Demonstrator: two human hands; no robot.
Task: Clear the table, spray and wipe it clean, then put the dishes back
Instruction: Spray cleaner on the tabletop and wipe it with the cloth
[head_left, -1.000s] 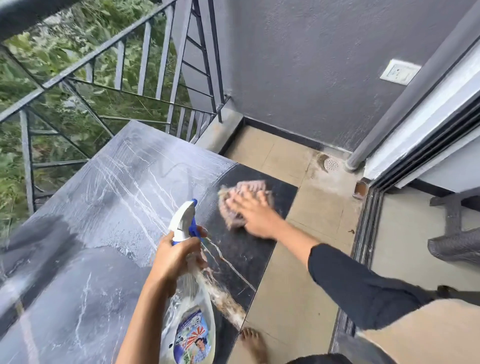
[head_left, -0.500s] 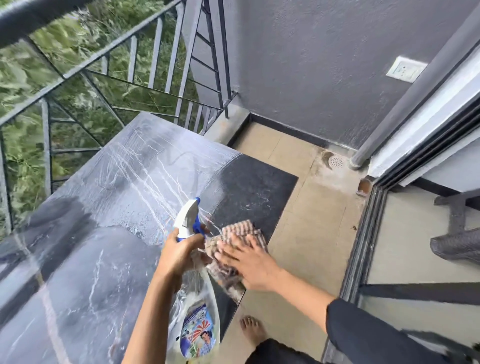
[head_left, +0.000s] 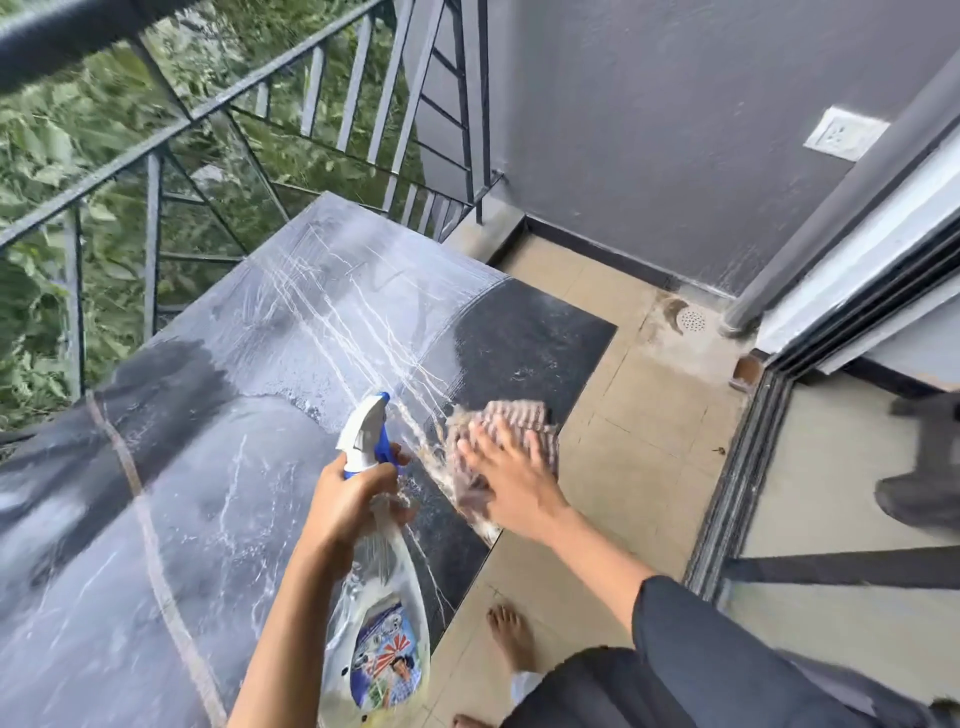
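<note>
A dark marble table (head_left: 218, 467) fills the left and middle, its top wet and streaked. My left hand (head_left: 348, 506) grips the neck of a clear spray bottle (head_left: 382, 618) with a white and blue trigger head, held upright over the table's near right part. My right hand (head_left: 511, 480) lies flat, fingers spread, on a pink-brown ribbed cloth (head_left: 511, 428) at the table's right edge. The cloth sits partly over the edge. No dishes are in view.
A metal railing (head_left: 156, 156) runs along the far left with greenery behind it. A grey wall (head_left: 675, 130) stands at the back, a sliding door track (head_left: 737, 478) on the right. Beige floor tiles (head_left: 639, 415) and my bare foot (head_left: 511, 636) lie beside the table.
My right hand dragged the cloth from the table's far right part toward me, then a little out along the right edge. The left hand kept the bottle in place.
</note>
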